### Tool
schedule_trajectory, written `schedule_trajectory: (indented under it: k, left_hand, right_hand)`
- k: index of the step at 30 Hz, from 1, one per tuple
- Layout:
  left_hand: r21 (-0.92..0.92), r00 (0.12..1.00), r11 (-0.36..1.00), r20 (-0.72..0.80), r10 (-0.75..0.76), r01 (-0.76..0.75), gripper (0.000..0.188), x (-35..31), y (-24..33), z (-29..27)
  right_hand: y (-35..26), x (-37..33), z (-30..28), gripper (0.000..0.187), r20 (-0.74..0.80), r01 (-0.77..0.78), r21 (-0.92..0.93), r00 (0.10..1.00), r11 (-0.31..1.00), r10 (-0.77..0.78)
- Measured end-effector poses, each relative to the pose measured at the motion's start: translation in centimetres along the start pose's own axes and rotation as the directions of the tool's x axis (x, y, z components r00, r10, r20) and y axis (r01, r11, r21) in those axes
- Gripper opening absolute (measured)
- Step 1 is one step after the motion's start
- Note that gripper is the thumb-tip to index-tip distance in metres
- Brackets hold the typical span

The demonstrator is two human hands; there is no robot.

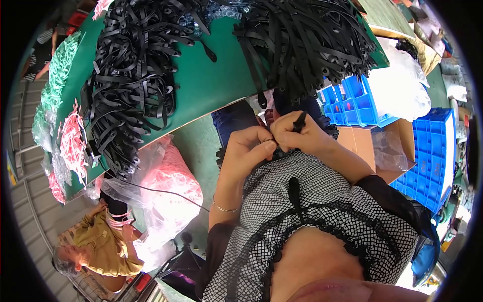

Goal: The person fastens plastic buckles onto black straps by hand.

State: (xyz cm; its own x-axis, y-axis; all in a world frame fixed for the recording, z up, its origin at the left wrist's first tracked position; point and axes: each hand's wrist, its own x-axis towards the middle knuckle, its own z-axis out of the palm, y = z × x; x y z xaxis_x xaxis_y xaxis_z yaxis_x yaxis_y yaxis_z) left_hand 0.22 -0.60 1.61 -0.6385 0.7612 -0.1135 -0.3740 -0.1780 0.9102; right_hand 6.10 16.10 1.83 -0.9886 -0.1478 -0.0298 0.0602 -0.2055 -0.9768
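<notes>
My two hands meet in front of my chest, just off the near edge of the green table [216, 75]. The right hand [302, 133] is closed on a black strap [300, 122], whose flat end sticks up out of the fist. Thumb and forefinger of my left hand [251, 147] pinch a dark bit of it right beside the right fingers. Most of the strap is hidden inside the hands. On the table lie two heaps of similar black straps, one at left [133, 75] and one at right [307, 43].
Clear plastic pieces [229, 10] lie between the heaps. Green straps [61, 75] and pink straps [74, 146] hang at the table's left end. A bag of pink straps [171, 178] stands below. Blue crates [425, 156] and a cardboard box [358, 143] are right. A person [103, 244] sits lower left.
</notes>
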Motion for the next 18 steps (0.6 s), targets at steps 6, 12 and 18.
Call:
schedule_trajectory:
  k: [6,12,18]
  left_hand:
    - [-0.413,0.988,0.91,0.125,0.096,-0.036,0.029,0.5,-2.3,-0.6]
    - [-0.231,0.998,0.972,-0.034,-0.047,0.038,0.019,0.2,-0.3,0.3]
    - [-0.121,0.997,0.991,-0.036,-0.067,0.062,0.019,0.4,0.4,-0.2]
  right_hand:
    - [0.6,-0.3,0.9,0.018,0.028,0.096,0.476,0.992,0.874,-0.124]
    - [-0.6,0.6,0.4,0.008,-0.069,0.254,-0.013,0.965,0.967,-0.254]
    - [-1.1,1.1,0.1,0.026,-0.046,0.282,-0.424,0.942,0.861,-0.331]
